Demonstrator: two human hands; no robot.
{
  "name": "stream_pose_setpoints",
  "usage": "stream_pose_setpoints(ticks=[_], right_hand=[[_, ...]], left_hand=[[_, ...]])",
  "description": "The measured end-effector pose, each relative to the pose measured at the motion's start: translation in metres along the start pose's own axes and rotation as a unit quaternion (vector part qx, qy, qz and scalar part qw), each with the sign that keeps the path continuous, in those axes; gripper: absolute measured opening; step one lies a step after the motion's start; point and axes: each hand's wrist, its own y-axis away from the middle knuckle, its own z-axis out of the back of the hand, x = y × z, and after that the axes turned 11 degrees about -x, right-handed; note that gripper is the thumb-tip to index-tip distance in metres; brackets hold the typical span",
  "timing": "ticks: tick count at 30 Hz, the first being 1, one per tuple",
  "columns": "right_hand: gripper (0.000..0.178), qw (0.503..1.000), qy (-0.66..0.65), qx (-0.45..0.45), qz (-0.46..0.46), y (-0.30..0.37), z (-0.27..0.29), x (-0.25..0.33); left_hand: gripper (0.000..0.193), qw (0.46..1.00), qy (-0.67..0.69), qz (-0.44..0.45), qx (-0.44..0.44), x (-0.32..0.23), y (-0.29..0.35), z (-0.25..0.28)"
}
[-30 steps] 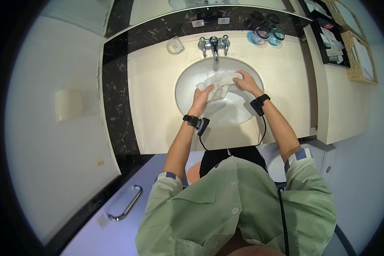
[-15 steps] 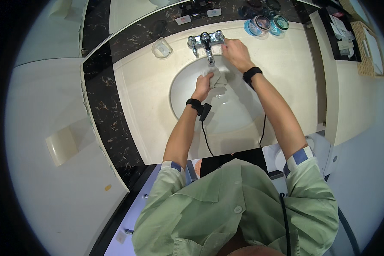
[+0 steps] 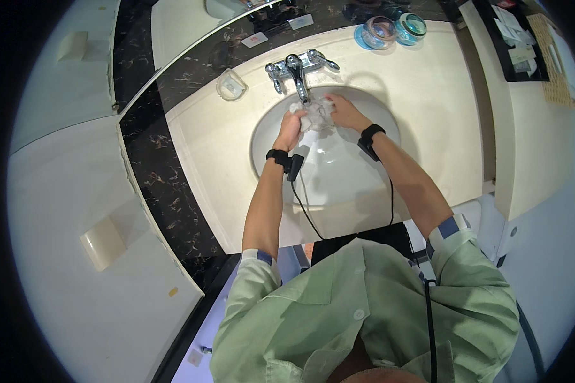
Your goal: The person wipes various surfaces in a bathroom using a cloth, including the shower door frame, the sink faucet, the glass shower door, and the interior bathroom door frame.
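A crumpled whitish cloth (image 3: 317, 115) is stretched between my two hands under the spout of the chrome faucet (image 3: 296, 76). My left hand (image 3: 290, 126) is closed on the cloth's left side. On its right side, my right hand (image 3: 347, 112) grips it with bent fingers. Both hands are over the white oval sink (image 3: 265, 137), near its back rim. The faucet's right handle is swung outward to the right. Whether water is running is hard to make out, since the hands and cloth cover the area below the spout.
A soap dish (image 3: 230, 85) sits left of the faucet on the cream countertop (image 3: 204, 147). Two glass jars (image 3: 379, 33) with bluish contents stand at the back right. Beyond them are a black tray (image 3: 514, 51) and a wicker basket (image 3: 559, 60). Cables hang from both wristbands.
My right hand has left the faucet's right handle and come down to the cloth. The handle has turned outward. The cloth is now spread between both hands, and the view has shifted slightly.
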Motion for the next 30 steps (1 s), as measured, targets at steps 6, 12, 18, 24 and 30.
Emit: stream_pose_setpoints(ticks=[6,12,18,24,30], right_hand=[[0.041,0.972,0.026,0.212,0.099,-0.037,-0.021,-0.012],[0.075,0.95,0.201,0.236,-0.046,-0.009,0.039,0.029],[0.077,0.966,0.18,0.144,-0.121,0.01,0.07,0.012],[0.054,0.988,0.062,-0.019,-0.142,0.035,0.098,0.042],[0.049,0.978,-0.001,-0.016,-0.209,0.039,0.079,0.04]], left_hand=[[0.032,0.991,-0.081,-0.102,0.002,-0.006,-0.007,0.018],[0.031,0.957,-0.215,-0.188,-0.06,-0.014,0.008,0.021],[0.019,0.959,-0.185,-0.215,-0.02,0.001,-0.013,0.006],[0.021,0.934,-0.261,-0.241,-0.038,0.013,-0.021,-0.009],[0.031,0.922,-0.287,-0.247,-0.08,0.034,-0.049,0.016]])
